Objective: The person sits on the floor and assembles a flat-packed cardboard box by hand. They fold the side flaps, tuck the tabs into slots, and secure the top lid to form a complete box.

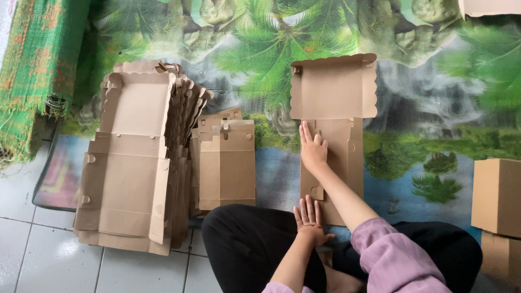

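Note:
A flat brown cardboard box blank (336,92) with a scalloped top edge lies on the printed mat in front of me. My right hand (313,147) lies flat on its narrow middle panel, fingers pointing away from me. Pressed palm-down on the blank's near end, just above my black-trousered knee, is my left hand (309,218). Neither hand grips anything. A lilac sleeve covers my right forearm.
A tall stack of unfolded box blanks (130,163) lies at the left, partly on white tile floor (49,255). A smaller pile of blanks (227,165) sits beside it. Assembled brown boxes (496,195) stand at the right edge. Green cloth (38,65) hangs at far left.

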